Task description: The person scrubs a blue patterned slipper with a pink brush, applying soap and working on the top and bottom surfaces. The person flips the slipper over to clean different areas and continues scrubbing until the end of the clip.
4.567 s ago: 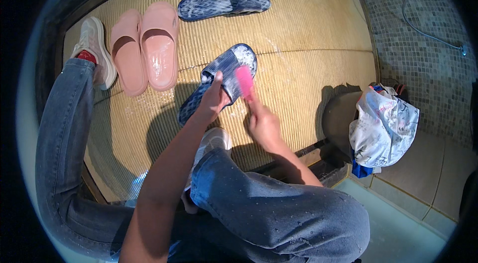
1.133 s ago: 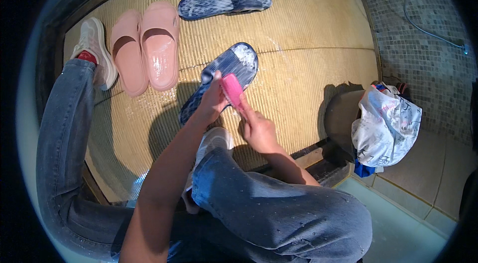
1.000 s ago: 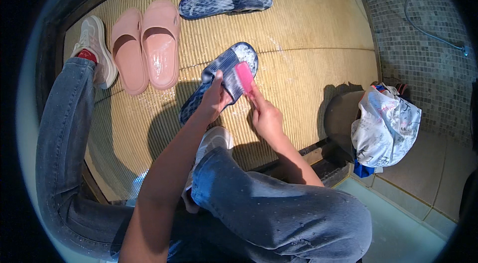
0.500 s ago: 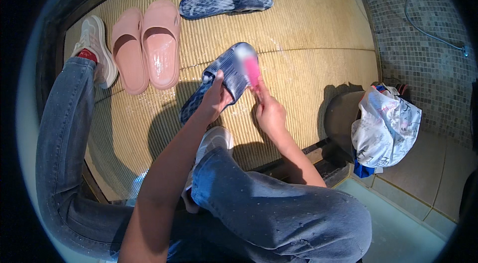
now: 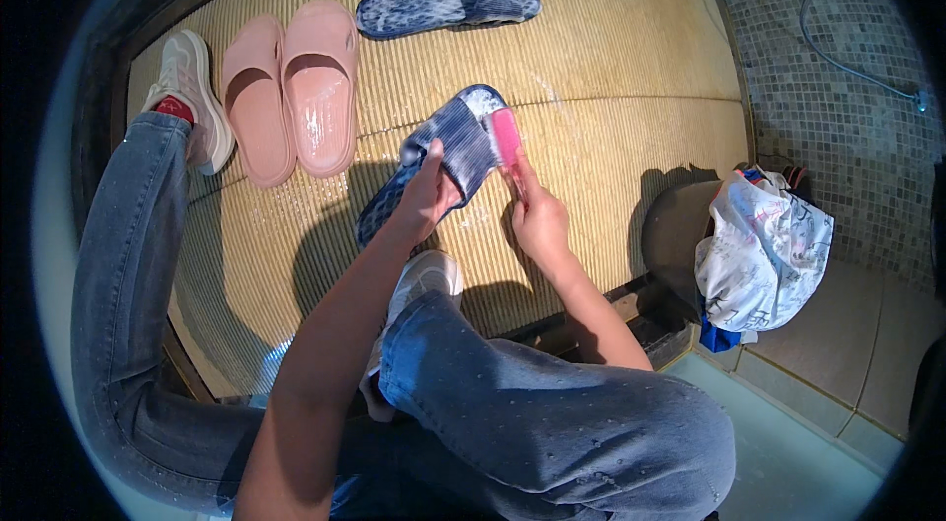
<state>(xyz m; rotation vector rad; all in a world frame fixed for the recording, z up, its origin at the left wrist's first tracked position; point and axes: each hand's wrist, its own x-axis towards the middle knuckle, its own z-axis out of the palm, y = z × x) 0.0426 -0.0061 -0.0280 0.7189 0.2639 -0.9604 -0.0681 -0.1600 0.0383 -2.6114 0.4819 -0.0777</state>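
A navy and white marbled slide slipper (image 5: 463, 144) is held tilted above the mat, its toe pointing up and to the right. My left hand (image 5: 431, 194) grips it by the side of its ribbed strap, thumb on top and the fingers beneath hidden. In my right hand (image 5: 538, 217) is a pink scrubbing brush (image 5: 505, 137), held by its handle. Its pale bristles press against the strap's front edge near the toe, where white foam shows. The matching slipper (image 5: 448, 3) lies at the far side of the mat.
Two pink slides (image 5: 320, 92) lie side by side on the ribbed tan mat (image 5: 631, 127), next to my left shoe (image 5: 192, 92). At the right, a white patterned cloth (image 5: 769, 250) covers part of a dark rounded container (image 5: 673, 230). A grey hose (image 5: 813, 13) hangs by the tiled wall.
The brush has shifted slightly right and down, from over the toe to the strap's front edge, and is less blurred. My left hand and the slipper have barely moved.
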